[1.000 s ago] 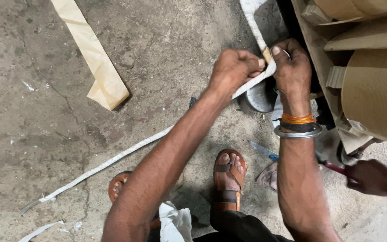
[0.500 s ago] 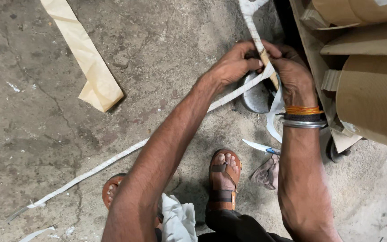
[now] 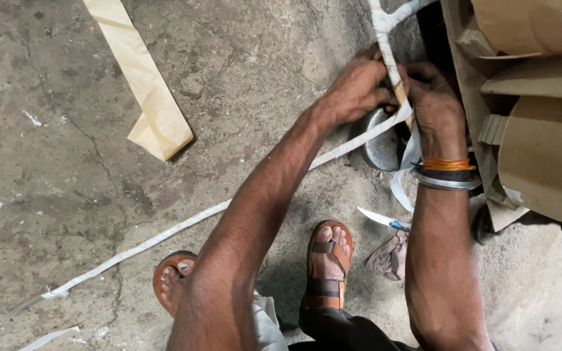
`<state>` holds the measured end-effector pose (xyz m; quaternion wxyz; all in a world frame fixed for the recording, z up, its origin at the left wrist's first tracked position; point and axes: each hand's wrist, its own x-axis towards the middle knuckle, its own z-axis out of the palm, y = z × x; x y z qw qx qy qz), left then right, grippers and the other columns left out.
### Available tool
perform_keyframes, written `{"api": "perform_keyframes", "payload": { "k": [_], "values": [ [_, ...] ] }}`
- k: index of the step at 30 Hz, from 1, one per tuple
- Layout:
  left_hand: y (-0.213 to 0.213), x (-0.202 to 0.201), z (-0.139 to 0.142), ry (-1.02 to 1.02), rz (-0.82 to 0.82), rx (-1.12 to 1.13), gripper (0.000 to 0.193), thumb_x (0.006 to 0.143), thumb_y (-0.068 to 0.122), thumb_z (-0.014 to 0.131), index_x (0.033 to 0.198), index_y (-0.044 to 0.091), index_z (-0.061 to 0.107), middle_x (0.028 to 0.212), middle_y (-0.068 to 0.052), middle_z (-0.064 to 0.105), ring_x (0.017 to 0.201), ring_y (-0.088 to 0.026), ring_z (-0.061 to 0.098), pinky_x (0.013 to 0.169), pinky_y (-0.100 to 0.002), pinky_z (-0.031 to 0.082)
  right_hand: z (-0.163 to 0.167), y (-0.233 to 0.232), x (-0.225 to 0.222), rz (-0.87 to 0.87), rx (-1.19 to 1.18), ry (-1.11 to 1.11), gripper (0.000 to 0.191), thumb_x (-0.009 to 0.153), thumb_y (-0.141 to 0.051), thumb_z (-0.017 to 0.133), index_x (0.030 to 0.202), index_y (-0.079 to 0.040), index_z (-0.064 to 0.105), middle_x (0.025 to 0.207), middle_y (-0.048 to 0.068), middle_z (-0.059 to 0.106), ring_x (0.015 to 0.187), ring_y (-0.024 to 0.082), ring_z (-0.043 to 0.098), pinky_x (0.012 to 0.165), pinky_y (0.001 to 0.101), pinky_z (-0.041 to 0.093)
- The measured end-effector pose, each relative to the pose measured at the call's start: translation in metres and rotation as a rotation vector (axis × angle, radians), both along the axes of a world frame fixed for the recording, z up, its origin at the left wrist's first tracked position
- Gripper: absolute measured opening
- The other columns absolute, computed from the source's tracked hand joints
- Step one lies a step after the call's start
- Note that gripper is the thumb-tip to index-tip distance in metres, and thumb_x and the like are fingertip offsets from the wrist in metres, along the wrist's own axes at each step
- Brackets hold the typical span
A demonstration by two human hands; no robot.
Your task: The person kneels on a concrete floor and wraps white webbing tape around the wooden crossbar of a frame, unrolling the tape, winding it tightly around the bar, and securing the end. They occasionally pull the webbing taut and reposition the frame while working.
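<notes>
My left hand [image 3: 358,88] and my right hand [image 3: 432,97] meet at the top of the view, both closed on a white strap [image 3: 386,32] that comes down from above. The strap's loose end trails off to the lower left across the concrete floor [image 3: 151,237]. The two hands pinch the strap close together, fingers almost touching. Orange thread and metal bangles [image 3: 447,172] circle my right wrist. Just right of the hands stand brown cardboard-wrapped bundles [image 3: 541,130].
A folded strip of tan paper [image 3: 144,84] lies on the floor at the upper left. A round metal bowl [image 3: 382,143] sits under the hands. A blue-handled blade [image 3: 382,219] and a crumpled rag [image 3: 390,257] lie by my sandalled feet [image 3: 326,266].
Both hands have kept hold of the strap and stayed together; the strap's tail on the floor has shifted. Another person's hand seen at the lower right one second ago is gone.
</notes>
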<state>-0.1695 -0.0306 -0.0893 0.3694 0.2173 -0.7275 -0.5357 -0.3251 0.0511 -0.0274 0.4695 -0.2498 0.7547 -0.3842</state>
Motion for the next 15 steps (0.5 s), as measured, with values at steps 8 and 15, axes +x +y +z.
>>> {"api": "perform_keyframes", "payload": {
  "k": [8,15],
  "values": [
    [0.024,0.009,-0.003,-0.204,-0.046,0.055,0.04,0.09,0.047,0.072,0.099,0.009,0.078,0.101,-0.012,0.06,0.107,-0.029,0.055,0.096,-0.046,0.047,0.059,0.063,0.06,0.398,-0.304,0.99,0.043,0.11,-0.004,0.053,0.152,0.003,0.049,0.15,0.026,0.054,0.136,0.041,0.054,0.114,0.0487,0.042],
    [0.016,0.025,0.027,-0.275,-0.262,-0.041,0.033,0.093,0.036,0.064,0.104,0.006,0.072,0.096,-0.011,0.062,0.098,-0.029,0.058,0.091,-0.045,0.047,0.072,0.07,0.078,0.365,-0.339,1.093,0.038,0.103,0.002,0.058,0.14,-0.006,0.065,0.145,0.018,0.059,0.134,0.038,0.054,0.116,0.0463,0.043]
  ]
}}
